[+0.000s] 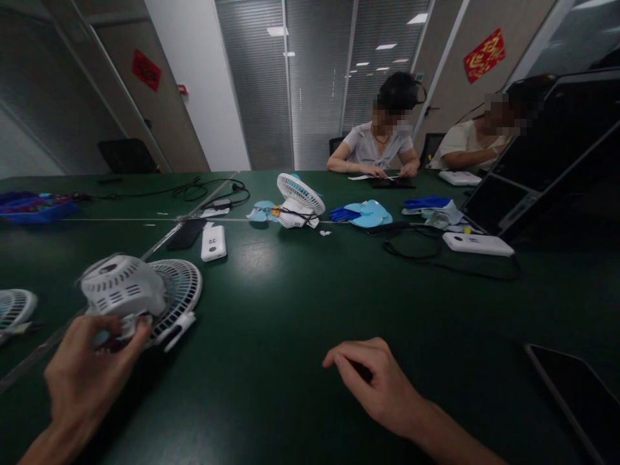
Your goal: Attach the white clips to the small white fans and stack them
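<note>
On the left, my left hand (pixel 92 368) is closed around the lower part of a small white electric fan (pixel 123 290). The fan's slotted motor housing faces up, and its round grille (pixel 181 290) lies on the table behind it. My fingers partly hide what they grip. A white pen-like piece with a dark stripe (pixel 179 330) rests by the grille edge. My right hand (pixel 375 384) lies on the green table (pixel 271 374), its fingers curled with thumb and forefinger close together, holding nothing.
Farther back stand another white fan (pixel 298 203), light-blue blades (pixel 371 213), blue gloves (pixel 426 205) and white power banks (pixel 214 243) with cables. A dark tablet (pixel 576 394) lies at right, below a large black case (pixel 542 155). Two people (pixel 380 145) sit across the table.
</note>
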`<state>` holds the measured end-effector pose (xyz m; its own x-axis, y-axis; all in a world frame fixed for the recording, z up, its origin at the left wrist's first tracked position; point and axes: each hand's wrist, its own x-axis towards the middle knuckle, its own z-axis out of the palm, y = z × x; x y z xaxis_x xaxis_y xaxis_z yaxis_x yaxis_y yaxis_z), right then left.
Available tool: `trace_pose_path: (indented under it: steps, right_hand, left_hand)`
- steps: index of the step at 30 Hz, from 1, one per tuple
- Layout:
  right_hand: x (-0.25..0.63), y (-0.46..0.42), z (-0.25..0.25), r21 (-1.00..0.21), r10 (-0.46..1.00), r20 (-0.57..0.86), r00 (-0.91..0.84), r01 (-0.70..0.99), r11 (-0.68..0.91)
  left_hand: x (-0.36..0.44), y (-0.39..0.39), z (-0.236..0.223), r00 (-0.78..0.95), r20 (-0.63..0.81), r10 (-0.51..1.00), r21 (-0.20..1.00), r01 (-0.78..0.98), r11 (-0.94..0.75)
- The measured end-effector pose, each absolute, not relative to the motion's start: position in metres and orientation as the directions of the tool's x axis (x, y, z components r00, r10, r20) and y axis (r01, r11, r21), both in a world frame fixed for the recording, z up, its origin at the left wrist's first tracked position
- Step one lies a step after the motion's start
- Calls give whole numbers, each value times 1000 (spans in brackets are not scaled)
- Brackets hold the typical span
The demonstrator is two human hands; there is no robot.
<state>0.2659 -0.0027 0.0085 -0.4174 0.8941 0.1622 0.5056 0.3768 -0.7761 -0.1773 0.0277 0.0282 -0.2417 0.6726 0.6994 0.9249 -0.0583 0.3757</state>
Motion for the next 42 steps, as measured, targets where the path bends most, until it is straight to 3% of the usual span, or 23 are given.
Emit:
trace_pose_path:
  steps: [2, 5, 8, 12, 19, 30, 37, 42]
  right_hand:
    - [264, -4, 10, -758, 867, 186, -463, 494, 426]
    - [260, -8, 12, -697, 821, 222, -526, 504, 511]
    - [257, -13, 12, -632, 795, 211, -568, 541, 554]
    - [253, -17, 11, -591, 778, 192, -598, 563, 578]
    - [254, -7, 2, -662, 871, 246, -425, 583, 471]
    - [256, 0, 2, -708, 890, 259, -376, 552, 440]
    - [255, -2, 5, -639, 868, 216, -447, 608, 472]
    - [247, -1, 1, -491, 833, 178, -524, 686, 536]
  left_hand:
    - [-155, 15, 18, -154, 714, 683, 312, 943, -114]
    - [-114, 8, 12, 57, 712, 700, 270, 897, -349]
    - [-66, 14, 12, 217, 690, 691, 312, 772, -554]
    - [-4, 34, 8, 319, 673, 668, 398, 604, -690]
    - [55, 57, -1, 357, 621, 698, 494, 514, -702]
    - [21, 40, 0, 356, 494, 793, 626, 488, -609]
    - [-29, 38, -1, 558, 232, 796, 329, 725, -605]
    - [-36, 33, -2, 536, 224, 814, 234, 781, -579]
